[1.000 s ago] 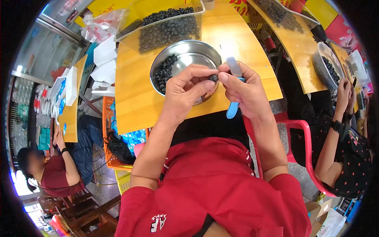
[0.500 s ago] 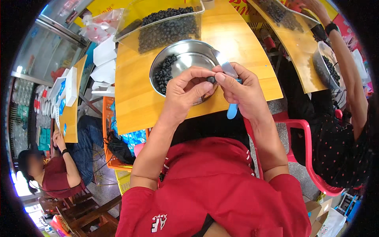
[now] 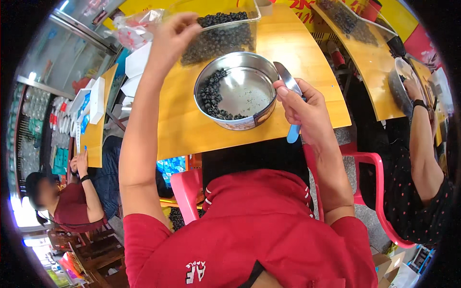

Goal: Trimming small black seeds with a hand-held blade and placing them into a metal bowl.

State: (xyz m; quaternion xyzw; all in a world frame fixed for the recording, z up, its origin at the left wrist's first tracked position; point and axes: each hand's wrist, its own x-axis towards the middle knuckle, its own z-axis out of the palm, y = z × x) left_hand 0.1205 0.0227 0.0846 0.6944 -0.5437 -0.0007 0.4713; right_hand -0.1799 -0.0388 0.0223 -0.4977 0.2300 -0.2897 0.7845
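My right hand (image 3: 303,102) grips a knife (image 3: 287,77) with a blue handle, its wide metal blade pointing up beside the bowl's right rim. The thumb presses near where blade and handle meet. My left hand (image 3: 177,36) is raised at the near left corner of a clear plastic bin (image 3: 258,15), fingers loosely bent and apart, with nothing visible in them. Small black round pieces (image 3: 225,41) fill much of that bin. Below it stands a round metal bowl (image 3: 249,89), with more black pieces (image 3: 211,93) gathered along its left and near side and dark crumbs on its bottom.
The bowl and bin stand on a wooden table (image 3: 297,57). At right, a co-worker's hand (image 3: 412,89) reaches into another tub (image 3: 398,77). A seated person (image 3: 79,206) works at a left side table (image 3: 96,144). Red plastic chairs (image 3: 379,192) flank me.
My left hand has left the black piece it held by the knife and moved up and left to the bin. The knife stays in my right hand. The co-worker's arm has lowered to the tub.
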